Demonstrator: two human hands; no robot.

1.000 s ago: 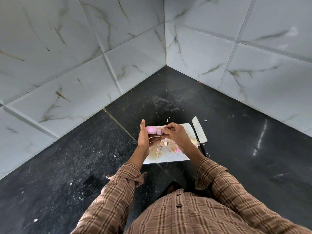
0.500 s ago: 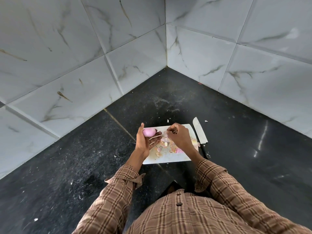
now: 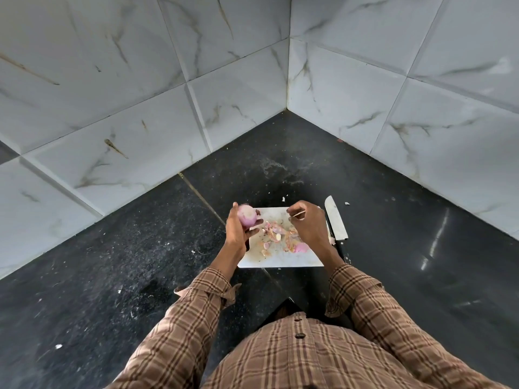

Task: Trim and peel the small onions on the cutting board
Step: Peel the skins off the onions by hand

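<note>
My left hand [image 3: 238,230] holds a small pink onion [image 3: 246,215] in its fingers above the left end of the white cutting board [image 3: 280,258]. My right hand [image 3: 309,226] hovers over the board's right part and pinches a thin strip of onion skin [image 3: 297,214] between thumb and fingers. A pile of peels and trimmed ends [image 3: 276,233] lies in the middle of the board. Another peeled pink onion [image 3: 302,247] rests on the board just below my right hand.
A knife [image 3: 334,220] with a pale blade lies on the black counter [image 3: 140,262] right of the board, its handle partly hidden by my right forearm. White marble wall tiles [image 3: 140,94] meet in a corner behind. Small scraps dot the counter.
My hands have drawn apart: the left carried the onion to the left, the right pulled a strip of skin away to the right.
</note>
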